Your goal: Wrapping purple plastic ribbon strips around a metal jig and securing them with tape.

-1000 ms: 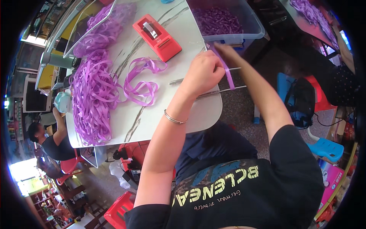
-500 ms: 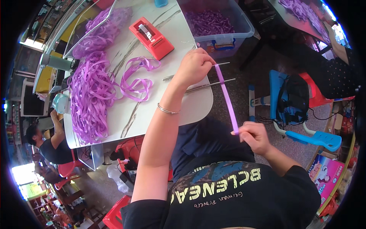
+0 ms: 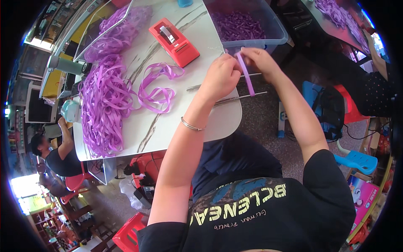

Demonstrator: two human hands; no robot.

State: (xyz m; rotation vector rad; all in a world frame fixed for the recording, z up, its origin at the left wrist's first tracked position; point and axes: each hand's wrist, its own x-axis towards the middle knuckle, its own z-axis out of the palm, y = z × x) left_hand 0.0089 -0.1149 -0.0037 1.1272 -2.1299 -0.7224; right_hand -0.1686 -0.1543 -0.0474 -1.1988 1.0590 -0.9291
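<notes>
A purple ribbon point(image 3: 247, 80) hangs in a loop over two thin metal rods point(image 3: 241, 98) that jut out past the table's right edge. My left hand point(image 3: 224, 74) is closed at the rods' far side, its fingertips pinched by the ribbon. Close to its right, my right hand point(image 3: 259, 61) pinches the ribbon's upper end between thumb and fingers. A loose length of purple ribbon point(image 3: 157, 92) curls on the white table point(image 3: 205, 122), left of my left forearm. Beyond it stands a red tape dispenser point(image 3: 174, 42) with a roll in it.
A big heap of purple ribbon point(image 3: 103, 105) covers the table's left side. A clear plastic bin point(image 3: 273, 35) of short purple ribbon pieces stands beyond the rods. A black bag point(image 3: 329, 107) rests on a blue seat at right. People sit at left and far right.
My right hand has swung up and away from my body to meet my left hand. The ribbon, stretched toward me before, now wraps the rods. The view has shifted slightly.
</notes>
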